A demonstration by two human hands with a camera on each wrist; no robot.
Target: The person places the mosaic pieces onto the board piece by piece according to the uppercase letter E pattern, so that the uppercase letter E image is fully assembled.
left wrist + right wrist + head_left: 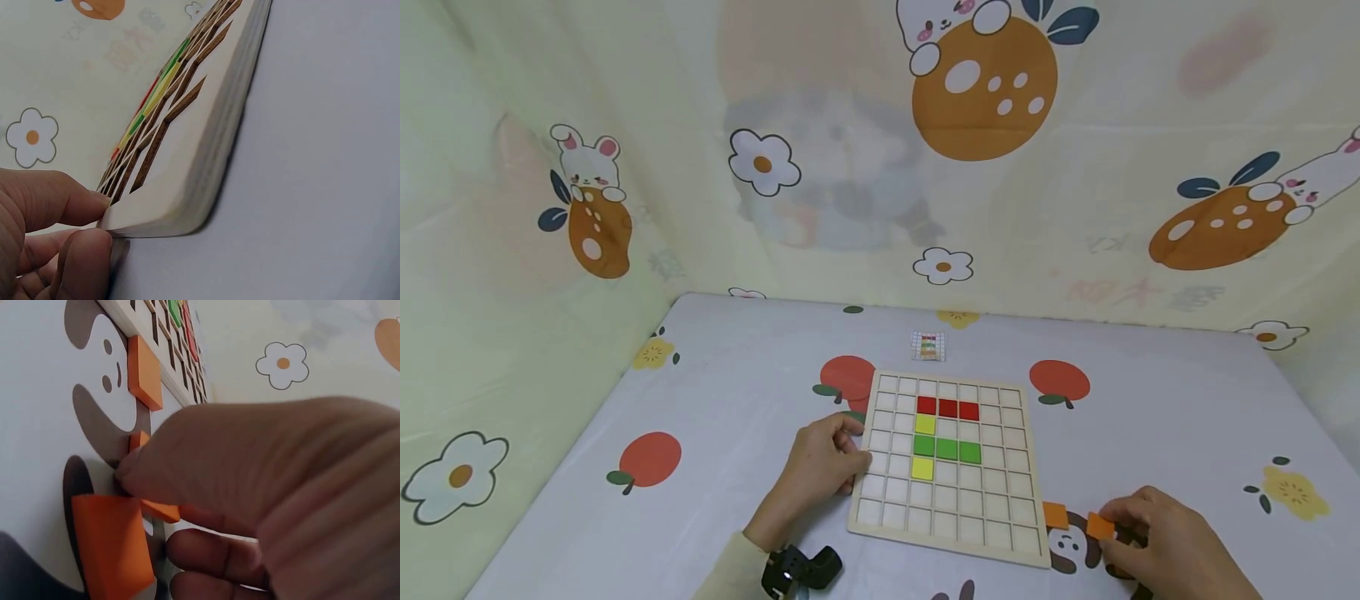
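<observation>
A pale wooden grid board lies on the table. It holds three red tiles, three green tiles and two yellow tiles. My left hand grips the board's left edge, its thumb at the rim in the left wrist view. Off the board's lower right corner, my right hand pinches an orange tile between thumb and fingers. Another orange tile lies right at the board's edge. Close to the right thumb is a further orange tile; the hand partly hides others.
Behind the board lies a small card with a coloured grid pattern. A black device is strapped at the left wrist. The tablecloth has printed fruit and animals, and a patterned curtain hangs behind the table.
</observation>
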